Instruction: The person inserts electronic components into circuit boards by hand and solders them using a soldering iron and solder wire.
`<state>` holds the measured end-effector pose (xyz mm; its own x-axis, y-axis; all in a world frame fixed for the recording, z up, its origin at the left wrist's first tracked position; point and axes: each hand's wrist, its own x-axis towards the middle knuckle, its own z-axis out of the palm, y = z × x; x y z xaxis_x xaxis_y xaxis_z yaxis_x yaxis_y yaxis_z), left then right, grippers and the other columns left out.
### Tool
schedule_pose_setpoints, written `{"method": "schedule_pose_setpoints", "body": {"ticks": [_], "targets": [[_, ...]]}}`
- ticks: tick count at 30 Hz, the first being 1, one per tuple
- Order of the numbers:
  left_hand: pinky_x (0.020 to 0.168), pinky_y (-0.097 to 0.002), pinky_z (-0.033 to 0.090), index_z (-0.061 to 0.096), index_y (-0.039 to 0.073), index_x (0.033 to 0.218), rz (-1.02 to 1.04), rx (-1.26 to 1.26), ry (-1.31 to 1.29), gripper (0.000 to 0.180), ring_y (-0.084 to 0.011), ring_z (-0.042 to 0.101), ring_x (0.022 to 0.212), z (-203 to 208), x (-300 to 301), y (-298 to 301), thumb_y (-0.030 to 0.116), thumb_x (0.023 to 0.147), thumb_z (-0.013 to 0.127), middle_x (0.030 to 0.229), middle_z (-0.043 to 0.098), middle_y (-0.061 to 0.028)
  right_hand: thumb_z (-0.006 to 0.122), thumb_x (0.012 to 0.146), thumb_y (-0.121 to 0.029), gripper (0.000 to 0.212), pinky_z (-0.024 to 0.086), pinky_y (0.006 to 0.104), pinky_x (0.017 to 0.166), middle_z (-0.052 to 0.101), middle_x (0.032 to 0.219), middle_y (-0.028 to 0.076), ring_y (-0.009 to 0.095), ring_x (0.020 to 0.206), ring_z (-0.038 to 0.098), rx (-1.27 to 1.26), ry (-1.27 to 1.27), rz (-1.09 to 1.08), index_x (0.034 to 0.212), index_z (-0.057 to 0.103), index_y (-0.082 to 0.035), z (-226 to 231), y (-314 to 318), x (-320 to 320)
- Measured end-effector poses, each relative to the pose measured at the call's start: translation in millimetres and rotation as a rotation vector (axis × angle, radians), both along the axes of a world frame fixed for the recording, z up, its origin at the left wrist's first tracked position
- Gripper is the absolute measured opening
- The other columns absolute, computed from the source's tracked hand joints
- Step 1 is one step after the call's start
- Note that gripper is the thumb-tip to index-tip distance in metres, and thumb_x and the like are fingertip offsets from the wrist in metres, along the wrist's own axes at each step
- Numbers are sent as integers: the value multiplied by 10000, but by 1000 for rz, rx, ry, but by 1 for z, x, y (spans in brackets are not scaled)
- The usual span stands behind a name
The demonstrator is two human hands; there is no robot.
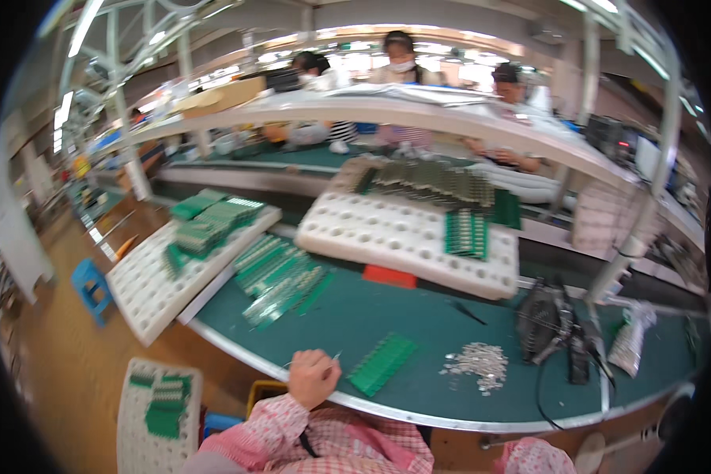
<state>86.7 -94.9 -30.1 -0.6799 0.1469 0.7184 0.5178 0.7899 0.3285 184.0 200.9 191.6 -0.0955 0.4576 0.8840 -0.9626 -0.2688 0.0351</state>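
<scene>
My left hand (314,378) is closed above the front edge of the green workbench. A thin, pale tip pokes out by its fingers, too small and blurred to name. Just right of it a green circuit board panel (382,364) lies on the green mat. Farther right is a loose pile of small silvery parts (480,366). Of my right arm only the pink patterned sleeve (534,457) shows at the lower edge; the hand itself is out of the picture.
White foam trays with round holes (407,237) hold stacked green boards. More boards (280,272) lie on the bench at left. Dark cabled equipment (545,324) and a clear bag of parts (632,336) stand right. A metal post (648,197) rises there. Co-workers sit beyond the shelf.
</scene>
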Motion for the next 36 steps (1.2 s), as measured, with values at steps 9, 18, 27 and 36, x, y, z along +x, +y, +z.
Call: {"method": "schedule_pose_setpoints", "body": {"ticks": [9, 18, 27, 36], "targets": [[600, -396, 333, 428, 88, 573, -43, -31, -59, 284, -264, 476, 612, 0, -1, 4, 46, 729, 662, 621, 450, -53, 519, 921, -171, 207, 359, 310, 350, 631, 772, 107, 154, 454, 526, 271, -289, 280, 772, 458, -41, 13, -11, 28], [603, -385, 327, 500, 70, 633, -48, 44, -98, 201, -255, 467, 591, -2, 2, -4, 35, 755, 657, 628, 470, -57, 653, 856, -62, 104, 251, 255, 345, 558, 537, 39, 92, 336, 376, 371, -170, 1077, 943, 703, -32, 21, -69, 1], [685, -345, 366, 517, 14, 677, -77, 300, -476, 214, -250, 547, 681, 28, -3, -11, 75, 869, 592, 747, 607, -97, 629, 788, -72, 84, 448, 229, 537, 656, 748, 41, 127, 627, 619, 619, -1187, -325, 859, 650, -32, -103, -21, 27], [766, -368, 364, 543, 85, 735, -152, 167, -444, 304, -258, 541, 872, 24, 2, 2, 163, 633, 819, 941, 604, -74, 519, 961, -178, 332, 399, 177, 544, 594, 795, 9, 18, 620, 490, 137, -1785, -569, 1231, 527, 15, -170, 37, 16]]}}
